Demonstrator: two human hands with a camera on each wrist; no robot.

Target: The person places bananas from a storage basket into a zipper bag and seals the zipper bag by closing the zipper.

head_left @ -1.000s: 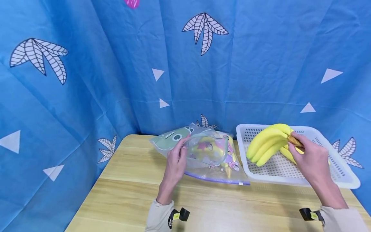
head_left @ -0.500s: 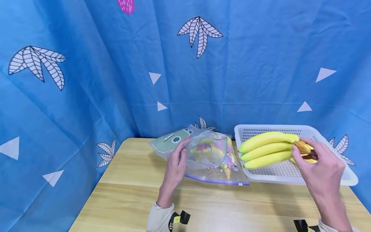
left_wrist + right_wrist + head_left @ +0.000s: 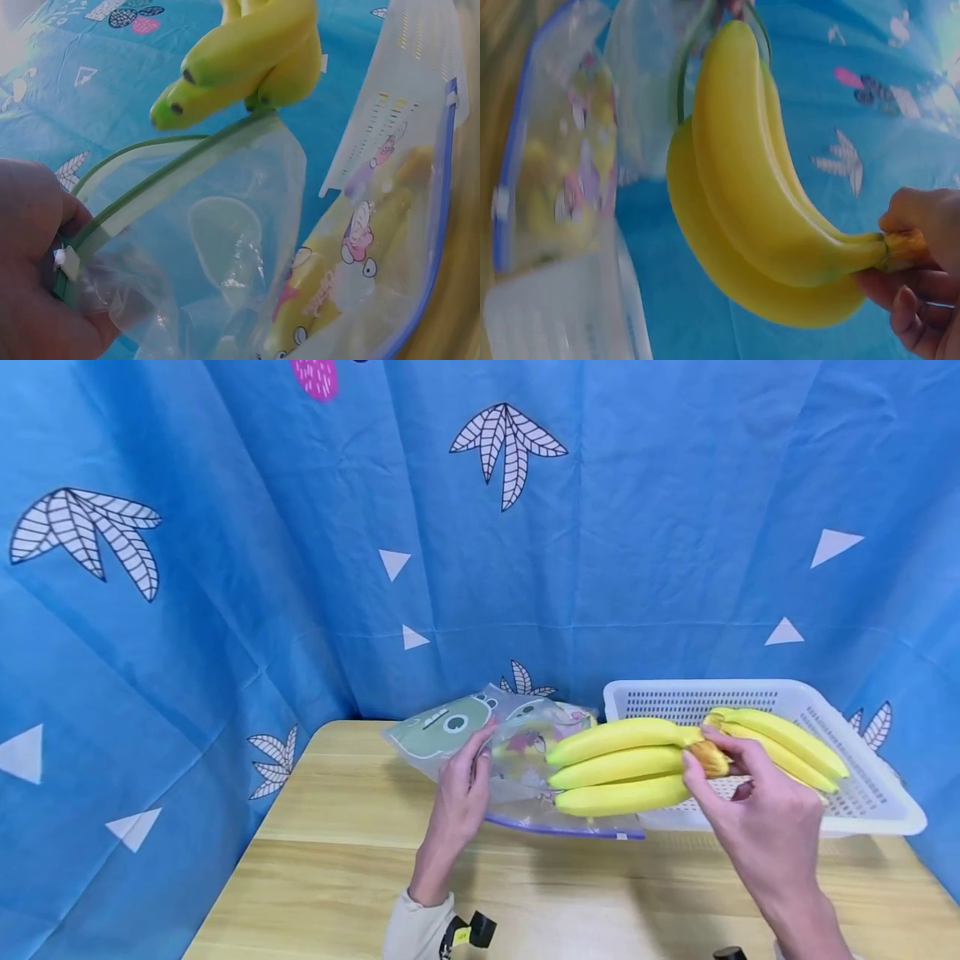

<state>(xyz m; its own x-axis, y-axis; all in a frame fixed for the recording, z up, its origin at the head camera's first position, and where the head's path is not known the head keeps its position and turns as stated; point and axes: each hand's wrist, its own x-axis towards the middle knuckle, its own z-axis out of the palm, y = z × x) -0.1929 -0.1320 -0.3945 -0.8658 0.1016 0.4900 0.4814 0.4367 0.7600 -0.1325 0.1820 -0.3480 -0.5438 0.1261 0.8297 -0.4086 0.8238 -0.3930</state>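
My left hand (image 3: 459, 789) pinches the rim of a clear zip bag (image 3: 225, 232) with a green seal and a green cartoon face (image 3: 442, 725). In the left wrist view its mouth gapes. By the brown stem, my right hand (image 3: 772, 818) grips a bunch of yellow bananas (image 3: 622, 768), held level with the tips pointing left. Those tips hover at the bag's mouth in the left wrist view; whether they touch it I cannot tell. Behind the bananas lies a second zip bag (image 3: 577, 150) with a purple-blue seal and yellow contents.
A white perforated basket (image 3: 885, 810) stands at the right of the wooden table (image 3: 322, 860) with another banana bunch (image 3: 795, 743) inside. A blue patterned curtain (image 3: 675, 527) hangs behind the table. The second bag lies between the green-sealed bag and the basket.
My right hand has carried the banana bunch left out of the basket and turned it level, toward the green-sealed bag. The left hand stays nearly still, holding the bag's rim.
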